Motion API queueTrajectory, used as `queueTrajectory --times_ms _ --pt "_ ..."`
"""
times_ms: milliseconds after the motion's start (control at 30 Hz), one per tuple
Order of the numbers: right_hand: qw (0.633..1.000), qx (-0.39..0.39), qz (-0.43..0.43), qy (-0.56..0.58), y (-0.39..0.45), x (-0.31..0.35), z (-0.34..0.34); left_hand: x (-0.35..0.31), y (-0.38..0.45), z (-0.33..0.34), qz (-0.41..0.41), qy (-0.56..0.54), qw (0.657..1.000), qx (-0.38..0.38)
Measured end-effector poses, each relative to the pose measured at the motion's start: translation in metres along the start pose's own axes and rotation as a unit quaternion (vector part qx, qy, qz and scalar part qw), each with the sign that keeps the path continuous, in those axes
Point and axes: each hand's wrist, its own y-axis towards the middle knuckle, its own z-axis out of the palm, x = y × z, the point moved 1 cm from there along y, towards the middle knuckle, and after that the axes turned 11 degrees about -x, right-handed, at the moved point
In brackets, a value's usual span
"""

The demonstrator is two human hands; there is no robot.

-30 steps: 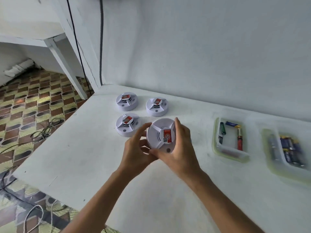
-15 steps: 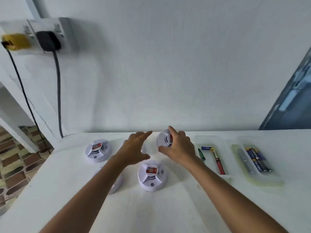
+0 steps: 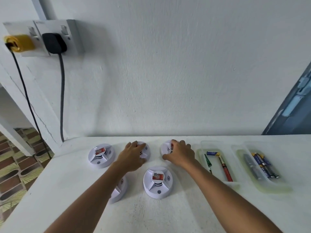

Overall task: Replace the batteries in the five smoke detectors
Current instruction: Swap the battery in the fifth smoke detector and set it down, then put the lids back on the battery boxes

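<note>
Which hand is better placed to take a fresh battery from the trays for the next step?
Right, probably. The right hand rests on the back-right smoke detector, directly beside the battery trays. The left hand lies farther away on the back-middle detector.

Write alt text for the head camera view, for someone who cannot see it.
A person's left hand and right hand each rest on a white smoke detector at the back of a white table, with three more detectors around them. To the right, two clear trays hold loose batteries.
</note>
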Motion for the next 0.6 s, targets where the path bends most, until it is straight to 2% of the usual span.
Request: queueTrajectory --times_ms 133,233,300,367,433,500,600 --pt "0.998 -0.005 -0.04 -0.044 -0.005 0.002 -0.004 -0.007 0.005 -0.011 -0.013 0.073 0.995 0.061" --pt "0.99 -0.097 -0.101 0.003 -0.019 -0.008 -0.027 -0.028 0.011 -0.035 -0.018 0.116 0.992 0.036" --pt "0.979 -0.169 -0.113 0.007 -0.029 -0.031 -0.053 -0.057 0.013 -0.045 0.0 0.05 0.999 -0.016" --pt "0.974 -0.209 -0.087 -0.022 -0.033 -0.061 -0.081 -0.093 0.01 -0.046 0.023 -0.048 0.998 -0.034" --pt "0.977 -0.192 -0.05 -0.077 -0.036 -0.094 -0.105 -0.129 0.004 -0.032 0.038 -0.111 0.993 -0.018" --pt "0.98 -0.149 -0.037 -0.126 -0.039 -0.118 -0.118 -0.155 0.0 -0.007 0.033 -0.12 0.992 0.007" --pt "0.988 -0.082 -0.046 -0.122 -0.046 -0.145 -0.12 -0.187 -0.004 0.033 -0.042 -0.139 0.989 0.033"
